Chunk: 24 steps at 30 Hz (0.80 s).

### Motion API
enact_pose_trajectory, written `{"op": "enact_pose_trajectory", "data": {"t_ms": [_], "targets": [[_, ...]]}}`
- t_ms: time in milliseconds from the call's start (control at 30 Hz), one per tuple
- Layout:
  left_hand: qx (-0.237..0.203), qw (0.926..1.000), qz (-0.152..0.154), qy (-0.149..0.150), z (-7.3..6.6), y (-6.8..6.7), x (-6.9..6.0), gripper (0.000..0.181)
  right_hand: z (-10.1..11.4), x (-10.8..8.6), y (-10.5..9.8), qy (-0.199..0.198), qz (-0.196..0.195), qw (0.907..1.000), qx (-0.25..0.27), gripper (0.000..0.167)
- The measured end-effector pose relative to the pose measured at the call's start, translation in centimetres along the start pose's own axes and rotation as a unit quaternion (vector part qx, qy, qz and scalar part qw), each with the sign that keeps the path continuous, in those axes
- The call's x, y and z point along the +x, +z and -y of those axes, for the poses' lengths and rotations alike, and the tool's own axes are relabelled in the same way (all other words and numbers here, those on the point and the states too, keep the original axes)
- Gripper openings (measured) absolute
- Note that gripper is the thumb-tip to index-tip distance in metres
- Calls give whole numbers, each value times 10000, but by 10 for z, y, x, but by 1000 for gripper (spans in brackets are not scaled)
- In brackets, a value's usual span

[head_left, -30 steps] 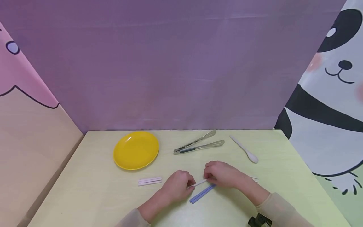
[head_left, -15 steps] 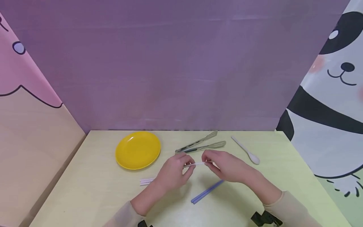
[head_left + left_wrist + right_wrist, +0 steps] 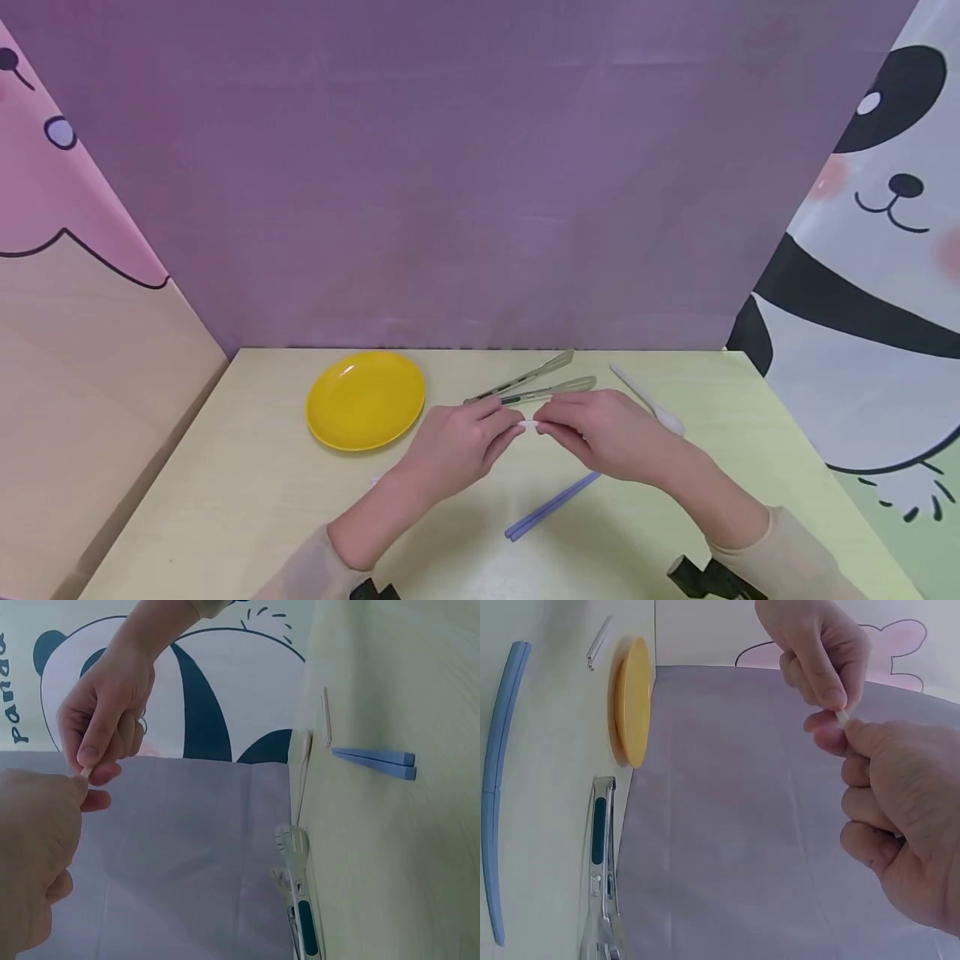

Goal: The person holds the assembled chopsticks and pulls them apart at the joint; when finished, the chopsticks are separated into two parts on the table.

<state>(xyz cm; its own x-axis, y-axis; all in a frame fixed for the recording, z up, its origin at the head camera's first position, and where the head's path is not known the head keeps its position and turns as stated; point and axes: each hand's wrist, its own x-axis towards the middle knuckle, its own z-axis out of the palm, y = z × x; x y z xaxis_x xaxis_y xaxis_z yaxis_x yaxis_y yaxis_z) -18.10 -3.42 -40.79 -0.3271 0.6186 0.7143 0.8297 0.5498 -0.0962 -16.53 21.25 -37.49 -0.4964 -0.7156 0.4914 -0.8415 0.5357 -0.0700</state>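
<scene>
Above the middle of the table, my left hand and right hand meet fingertip to fingertip. Each pinches one end of a thin white chopstick; just a short piece shows between them, and the fingers hide the rest. In the right wrist view that piece of white chopstick lies between both thumbs. Below my hands, a pair of blue chopsticks lies slantwise on the table, with a seam halfway along in the right wrist view.
A yellow plate stands at the back left. Metal tongs lie spread behind my hands, a pale spoon to their right. More thin white sticks lie on the table, some at right, others at left, mostly hidden by my arms in the head view.
Both hands have risen off the table and moved away from me with the white chopstick. They have drawn closer together, so less of it shows between the fingers.
</scene>
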Motion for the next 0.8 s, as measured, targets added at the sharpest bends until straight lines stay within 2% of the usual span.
{"op": "enact_pose_trajectory", "data": {"t_ms": [200,367,467,567,633,800], "targets": [[53,9997,-174,162,-2,-1,2,11,-3,-6,-4,-281,-193,9993,122,7],[-3,9996,-207,211,-3,-4,3,10,-5,-7,-5,-486,-316,9981,203,23],[55,9987,-271,429,1,-7,-1,9,-3,-5,-5,-650,-275,9970,312,27],[102,9965,-355,745,4,-9,-6,11,-2,-2,-5,-821,-182,9954,459,25],[28,9956,-387,855,6,-11,-8,13,-1,0,-5,-872,-139,9947,519,20],[-400,9969,-333,593,6,-13,-10,10,1,2,-2,-822,-259,9955,403,19]]}}
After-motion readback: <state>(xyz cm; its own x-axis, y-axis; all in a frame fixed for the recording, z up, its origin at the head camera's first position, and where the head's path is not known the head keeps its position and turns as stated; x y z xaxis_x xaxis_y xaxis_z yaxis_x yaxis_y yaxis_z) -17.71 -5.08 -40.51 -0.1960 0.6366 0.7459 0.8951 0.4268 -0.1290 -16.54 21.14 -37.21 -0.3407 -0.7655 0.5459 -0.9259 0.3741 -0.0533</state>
